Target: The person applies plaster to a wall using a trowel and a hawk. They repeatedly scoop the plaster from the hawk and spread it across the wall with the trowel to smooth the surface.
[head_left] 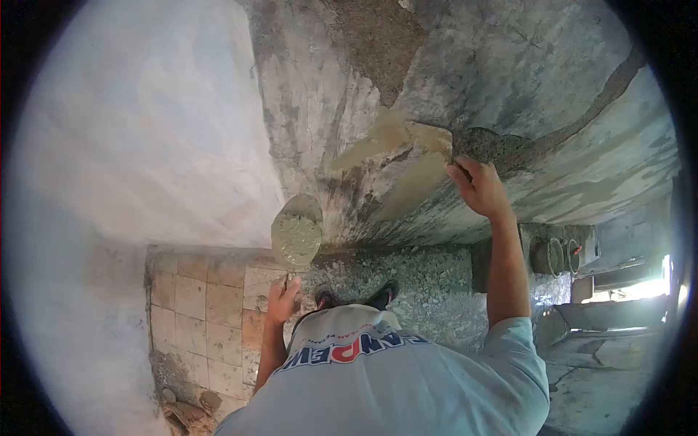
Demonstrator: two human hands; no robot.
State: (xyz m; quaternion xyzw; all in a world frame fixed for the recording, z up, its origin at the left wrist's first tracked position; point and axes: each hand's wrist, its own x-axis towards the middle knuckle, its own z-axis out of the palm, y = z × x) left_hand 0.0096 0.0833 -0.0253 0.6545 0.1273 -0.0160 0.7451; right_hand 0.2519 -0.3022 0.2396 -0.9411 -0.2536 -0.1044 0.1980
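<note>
My left hand (pixel 282 299) is closed on the short handle of a rounded pan (pixel 304 203). Wet grey mortar (pixel 297 238) fills much of the pan, which is held near the foot of the wall. Up and to the right, my right hand (pixel 480 190) grips a trowel, its flat blade (pixel 433 136) lying against the wall (pixel 502 80). Fresh mortar (pixel 389 134) is smeared on the wall to the left of the blade, with another damp smear (pixel 414 189) below. The trowel's handle is mostly hidden by my fingers.
Rough patches of bare wall (pixel 382 43) show above, and a dark crack (pixel 582 120) runs right. A smooth pale wall (pixel 160 131) stands left. Below are floor tiles (pixel 190 296) and rubble-strewn ground (pixel 436 291). Buckets (pixel 549 258) stand right; debris (pixel 187 414) lies lower left.
</note>
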